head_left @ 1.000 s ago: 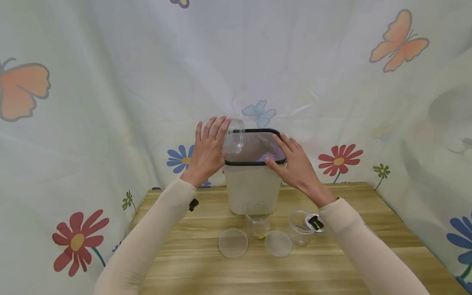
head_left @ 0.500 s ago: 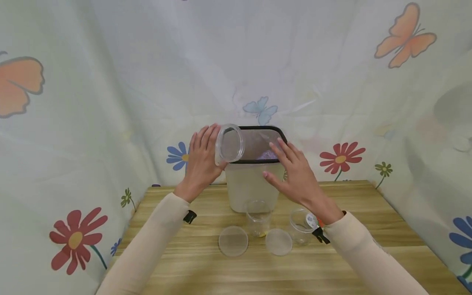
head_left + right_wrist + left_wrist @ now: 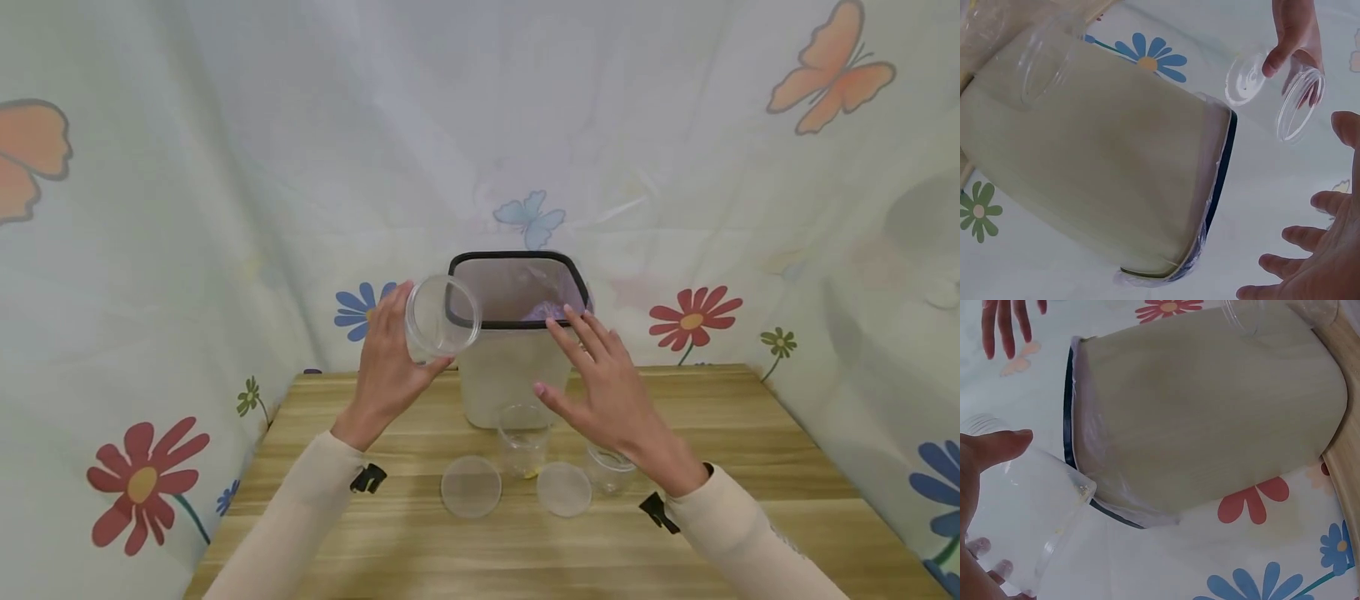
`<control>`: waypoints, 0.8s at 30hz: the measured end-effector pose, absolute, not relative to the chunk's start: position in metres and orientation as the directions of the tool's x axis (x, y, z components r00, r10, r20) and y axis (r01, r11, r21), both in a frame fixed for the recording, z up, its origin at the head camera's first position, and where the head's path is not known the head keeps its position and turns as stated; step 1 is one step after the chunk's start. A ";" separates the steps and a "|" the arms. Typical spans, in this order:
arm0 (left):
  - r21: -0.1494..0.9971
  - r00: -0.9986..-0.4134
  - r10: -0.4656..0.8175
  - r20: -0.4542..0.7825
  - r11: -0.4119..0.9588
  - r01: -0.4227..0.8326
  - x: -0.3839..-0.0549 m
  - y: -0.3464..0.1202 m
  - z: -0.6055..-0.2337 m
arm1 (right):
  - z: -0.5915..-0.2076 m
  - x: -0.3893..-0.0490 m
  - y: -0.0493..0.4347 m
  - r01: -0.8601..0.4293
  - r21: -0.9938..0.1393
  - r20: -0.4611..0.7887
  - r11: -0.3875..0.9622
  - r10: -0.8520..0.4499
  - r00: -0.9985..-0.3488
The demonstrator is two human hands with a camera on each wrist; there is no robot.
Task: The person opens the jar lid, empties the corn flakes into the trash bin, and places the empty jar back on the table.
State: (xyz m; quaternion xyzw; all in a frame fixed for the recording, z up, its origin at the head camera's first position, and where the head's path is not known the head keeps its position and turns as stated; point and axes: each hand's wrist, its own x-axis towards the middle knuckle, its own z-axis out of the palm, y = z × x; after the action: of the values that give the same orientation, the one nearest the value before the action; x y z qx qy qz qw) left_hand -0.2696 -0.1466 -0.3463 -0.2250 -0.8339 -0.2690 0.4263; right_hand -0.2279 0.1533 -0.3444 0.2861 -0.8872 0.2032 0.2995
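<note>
My left hand [image 3: 384,371] grips a clear plastic jar [image 3: 442,317] by its side, to the left of the bin's mouth. The jar is tilted, its round open end facing the head camera, and I see no lid on it. A pale bin [image 3: 513,367] with a black rim and a thin plastic liner stands at the back of the table. Crumpled purplish material [image 3: 542,312] shows inside it. My right hand [image 3: 611,396] hovers before the bin's right front corner, fingers spread and straight, holding nothing; the right wrist view shows it apart from the rim.
On the wooden table [image 3: 405,558], an upright clear jar [image 3: 522,442] with a yellow bit at its bottom stands before the bin. Another clear jar [image 3: 611,475] is partly hidden by my right hand. Two translucent round lids [image 3: 471,487] lie flat nearby. A printed curtain [image 3: 337,167] surrounds the table.
My left hand has brought the jar leftward and down, away from above the bin, turning its mouth toward the head camera. My right hand has come off the bin's rim and dropped slightly.
</note>
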 end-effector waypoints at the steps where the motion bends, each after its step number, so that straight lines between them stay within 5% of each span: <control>1: 0.274 -0.544 0.133 0.828 0.751 0.601 -0.269 -0.148 -0.349 | -0.347 -0.227 0.153 -0.629 -0.188 0.647 0.754 -0.387 -0.657; 10: 0.361 -0.597 0.071 0.799 0.737 0.571 -0.260 -0.150 -0.377 | -0.370 -0.224 0.150 -0.657 -0.172 0.668 0.734 -0.403 -0.625; 24: 0.501 -0.710 0.024 0.704 0.691 0.520 -0.247 -0.152 -0.423 | -0.403 -0.212 0.149 -0.651 -0.231 0.629 0.723 -0.399 -0.667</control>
State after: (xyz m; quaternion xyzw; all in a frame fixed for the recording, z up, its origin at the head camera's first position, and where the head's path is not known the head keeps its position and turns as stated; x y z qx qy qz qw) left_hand -0.2465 -0.1523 -0.4226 -0.1597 -0.8522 -0.3589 0.3456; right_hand -0.2124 0.1490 -0.4025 0.2967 -0.8849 0.2243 0.2804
